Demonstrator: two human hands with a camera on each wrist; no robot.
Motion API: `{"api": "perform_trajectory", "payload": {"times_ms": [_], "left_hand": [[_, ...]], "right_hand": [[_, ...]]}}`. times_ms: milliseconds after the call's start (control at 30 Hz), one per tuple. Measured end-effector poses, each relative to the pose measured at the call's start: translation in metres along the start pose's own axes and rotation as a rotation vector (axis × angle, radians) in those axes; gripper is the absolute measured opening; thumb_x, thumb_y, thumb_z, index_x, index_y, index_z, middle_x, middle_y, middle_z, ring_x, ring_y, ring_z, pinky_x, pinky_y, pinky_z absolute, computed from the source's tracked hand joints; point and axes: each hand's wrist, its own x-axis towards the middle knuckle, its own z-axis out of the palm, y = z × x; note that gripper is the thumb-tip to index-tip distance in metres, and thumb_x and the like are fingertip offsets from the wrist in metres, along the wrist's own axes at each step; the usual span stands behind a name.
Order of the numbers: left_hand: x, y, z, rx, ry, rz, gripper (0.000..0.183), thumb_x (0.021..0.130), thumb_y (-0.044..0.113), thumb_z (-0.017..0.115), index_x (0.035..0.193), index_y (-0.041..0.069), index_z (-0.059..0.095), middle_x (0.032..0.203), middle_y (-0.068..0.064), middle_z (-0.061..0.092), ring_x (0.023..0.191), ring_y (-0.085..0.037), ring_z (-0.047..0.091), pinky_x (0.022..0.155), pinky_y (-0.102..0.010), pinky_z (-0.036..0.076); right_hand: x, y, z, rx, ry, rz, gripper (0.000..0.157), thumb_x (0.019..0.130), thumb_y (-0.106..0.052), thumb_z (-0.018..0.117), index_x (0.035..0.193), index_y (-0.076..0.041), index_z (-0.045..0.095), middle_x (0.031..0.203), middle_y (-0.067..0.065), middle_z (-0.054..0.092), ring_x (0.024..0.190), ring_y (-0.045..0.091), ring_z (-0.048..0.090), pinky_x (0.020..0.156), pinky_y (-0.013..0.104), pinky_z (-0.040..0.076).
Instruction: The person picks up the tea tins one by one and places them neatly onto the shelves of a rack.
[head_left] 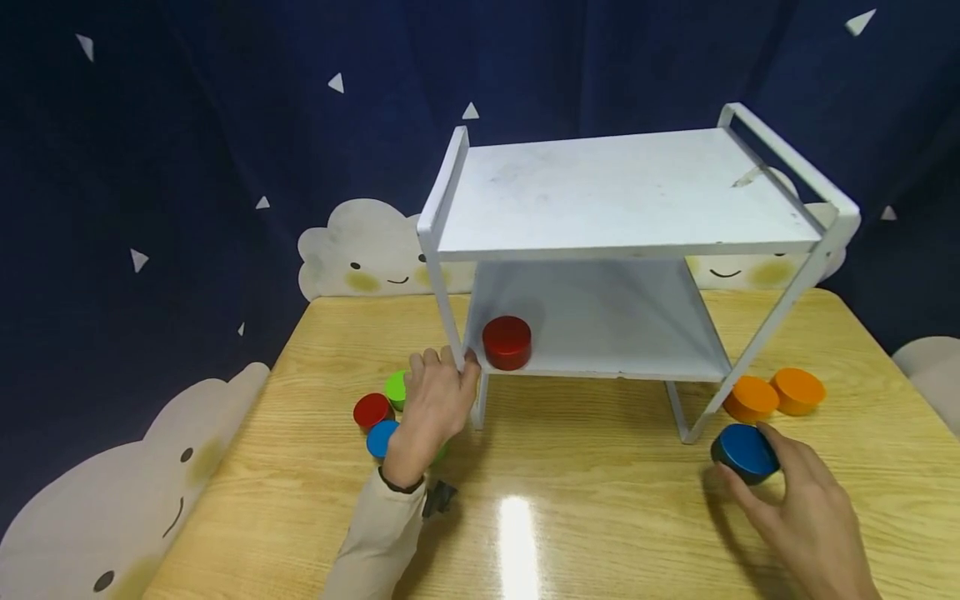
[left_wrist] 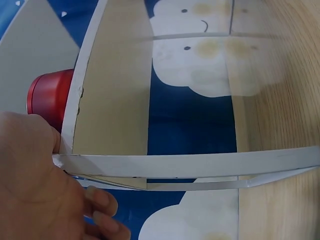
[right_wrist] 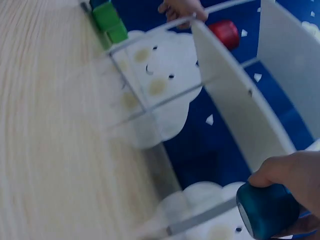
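A white two-tier rack (head_left: 622, 196) stands on the table. My left hand (head_left: 435, 400) grips its left post at the height of the lower shelf; the left wrist view has the thumb by the shelf edge and fingers beyond the post. Close by that hand, a round red tin (head_left: 507, 343) sits at the left end of the lower shelf. Between the thumb and fingers of my right hand (head_left: 813, 504) is a round blue tin (head_left: 746, 452), slightly tilted, in front of the rack's right leg. The right wrist view shows this blue tin (right_wrist: 267, 210) from the side.
Right of the rack lie two orange round pieces (head_left: 798, 391) side by side. Red (head_left: 372, 410), blue (head_left: 382, 438) and green (head_left: 397, 389) pieces cluster left of the rack, partly hidden by my left arm. A small dark object (head_left: 439, 498) lies beside that sleeve. A dark blue curtain (head_left: 225, 125) hangs behind.
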Motion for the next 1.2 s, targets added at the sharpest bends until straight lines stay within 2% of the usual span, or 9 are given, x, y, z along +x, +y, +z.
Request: {"api": "perform_trajectory", "payload": {"times_ms": [133, 233, 367, 467, 600, 767, 833, 967, 1200], "left_hand": [[0.001, 0.001, -0.001, 0.029, 0.008, 0.002, 0.039, 0.100, 0.035, 0.034, 0.075, 0.007, 0.044, 0.074, -0.012, 0.039, 0.072, -0.031, 0.033, 0.066, -0.039, 0.026], [0.001, 0.001, -0.002, 0.046, 0.002, 0.002, 0.039, 0.100, 0.035, 0.032, 0.076, 0.007, 0.043, 0.074, -0.011, 0.038, 0.072, -0.031, 0.033, 0.067, -0.039, 0.024], [0.002, 0.001, -0.002, 0.068, -0.008, 0.007, 0.039, 0.100, 0.035, 0.031, 0.076, 0.007, 0.042, 0.075, -0.012, 0.038, 0.073, -0.031, 0.033, 0.067, -0.040, 0.024], [0.002, 0.001, -0.003, 0.079, -0.016, 0.015, 0.039, 0.100, 0.035, 0.030, 0.076, 0.008, 0.042, 0.076, -0.012, 0.038, 0.074, -0.031, 0.033, 0.068, -0.041, 0.023], [0.002, 0.001, -0.005, 0.088, -0.028, 0.022, 0.038, 0.100, 0.035, 0.030, 0.076, 0.008, 0.041, 0.076, -0.011, 0.037, 0.075, -0.031, 0.032, 0.067, -0.040, 0.022], [0.002, 0.001, -0.006, 0.094, -0.033, 0.032, 0.038, 0.101, 0.034, 0.030, 0.075, 0.008, 0.040, 0.076, -0.013, 0.036, 0.075, -0.032, 0.030, 0.068, -0.041, 0.020], [0.002, 0.000, -0.006, 0.099, -0.032, 0.034, 0.039, 0.102, 0.034, 0.030, 0.075, 0.008, 0.040, 0.076, -0.014, 0.036, 0.075, -0.032, 0.029, 0.068, -0.042, 0.020], [0.002, -0.001, -0.007, 0.105, -0.008, 0.047, 0.038, 0.101, 0.033, 0.032, 0.075, 0.007, 0.038, 0.077, -0.015, 0.035, 0.074, -0.032, 0.028, 0.069, -0.043, 0.019], [0.004, -0.001, -0.008, 0.124, 0.097, 0.103, 0.036, 0.097, 0.032, 0.041, 0.071, 0.007, 0.038, 0.074, -0.013, 0.035, 0.070, -0.030, 0.030, 0.064, -0.039, 0.024]], "right_hand": [[0.004, -0.019, -0.008, 0.028, 0.029, -0.087, 0.067, 0.069, -0.014, 0.085, 0.123, 0.009, 0.054, 0.109, 0.028, 0.058, 0.092, 0.043, 0.056, 0.071, 0.058, 0.045], [0.008, -0.033, -0.010, 0.060, 0.049, -0.150, 0.067, 0.067, -0.013, 0.086, 0.124, 0.006, 0.056, 0.109, 0.022, 0.061, 0.093, 0.037, 0.058, 0.086, 0.030, 0.047], [0.014, -0.048, -0.010, 0.094, 0.073, -0.225, 0.067, 0.066, -0.016, 0.086, 0.124, 0.004, 0.058, 0.110, 0.018, 0.062, 0.094, 0.033, 0.058, 0.086, 0.001, 0.023], [0.019, -0.059, -0.009, 0.097, 0.077, -0.265, 0.066, 0.067, -0.018, 0.085, 0.123, 0.003, 0.059, 0.110, 0.018, 0.061, 0.095, 0.032, 0.058, 0.085, 0.008, 0.032], [0.026, -0.074, -0.010, 0.096, 0.058, -0.297, 0.069, 0.068, -0.022, 0.085, 0.128, 0.001, 0.057, 0.114, 0.016, 0.061, 0.098, 0.031, 0.058, 0.080, 0.035, 0.047], [0.043, -0.089, -0.006, 0.136, 0.079, -0.402, 0.067, 0.086, -0.048, 0.066, 0.131, 0.000, 0.056, 0.119, 0.014, 0.060, 0.102, 0.028, 0.058, 0.092, 0.017, 0.041], [0.051, -0.094, -0.002, 0.151, 0.097, -0.451, 0.070, 0.090, -0.057, 0.052, 0.131, 0.000, 0.056, 0.120, 0.015, 0.059, 0.103, 0.030, 0.058, 0.092, 0.018, 0.041], [0.066, -0.101, 0.004, 0.170, 0.101, -0.488, 0.069, 0.092, -0.055, 0.049, 0.131, 0.001, 0.055, 0.121, 0.016, 0.059, 0.106, 0.033, 0.057, 0.084, 0.047, 0.048], [0.086, -0.112, 0.021, 0.167, 0.086, -0.540, 0.067, 0.093, -0.053, 0.047, 0.128, 0.004, 0.055, 0.118, 0.019, 0.059, 0.104, 0.035, 0.057, 0.082, 0.050, 0.051]]}}
